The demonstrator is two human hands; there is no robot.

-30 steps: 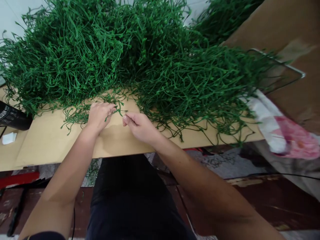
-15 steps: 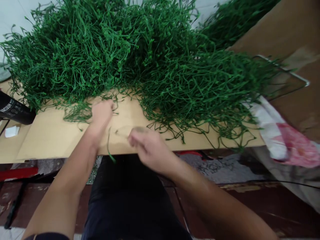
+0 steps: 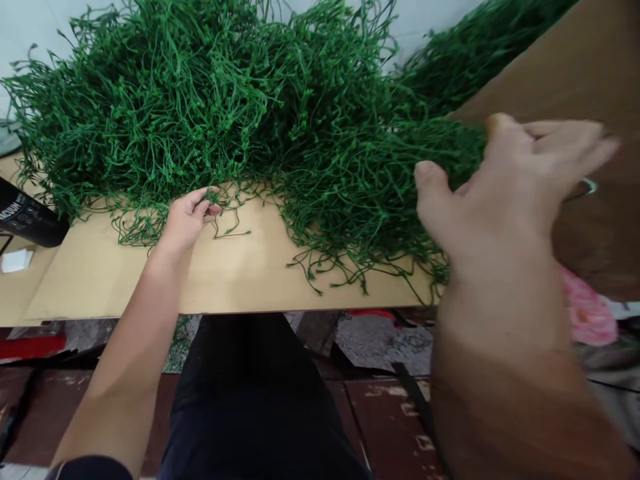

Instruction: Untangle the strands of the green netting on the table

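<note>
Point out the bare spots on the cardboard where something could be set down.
The widest bare patch of the cardboard sheet lies between the black cylinder and the left hand. A smaller bare strip runs along the near edge, right of that hand. The back and right are crowded with green stems, under the open right hand.

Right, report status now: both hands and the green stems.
Left hand pinching a green stem at the pile edge. Right hand open, raised over the right-side stems. Cardboard sheet underneath. Nothing blocking.
</note>
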